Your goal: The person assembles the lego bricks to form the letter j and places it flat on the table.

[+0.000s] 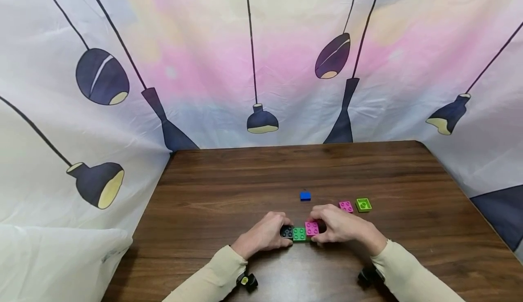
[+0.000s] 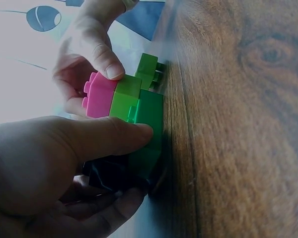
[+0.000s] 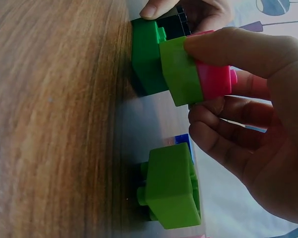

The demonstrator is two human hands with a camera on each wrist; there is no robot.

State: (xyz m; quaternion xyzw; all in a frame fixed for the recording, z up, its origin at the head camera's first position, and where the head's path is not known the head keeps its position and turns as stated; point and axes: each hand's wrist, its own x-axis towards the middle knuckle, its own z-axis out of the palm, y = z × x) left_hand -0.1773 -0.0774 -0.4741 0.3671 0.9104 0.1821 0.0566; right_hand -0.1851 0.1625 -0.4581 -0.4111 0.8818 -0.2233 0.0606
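A long dark green toy building brick [image 2: 151, 114] lies low over the wooden table, a black brick [image 1: 287, 232] on its left end. My left hand [image 1: 265, 233] grips that end, thumb on the green side and fingers round the far side by the black brick. With thumb and fingers, my right hand [image 1: 339, 225] pinches a stack of a pink brick [image 1: 312, 228] on a lime green brick [image 3: 181, 74]. That stack sits over the dark green brick's right end, slightly tilted in the right wrist view. Green studs show between the black and pink bricks.
Beyond the right hand, a loose pink brick [image 1: 345, 206] lies beside an upturned lime green brick [image 1: 363, 205], its studs facing the table. Farther back lies a small blue brick [image 1: 305, 196]. A printed cloth [image 1: 212, 66] hangs behind the wooden table [image 1: 229, 175].
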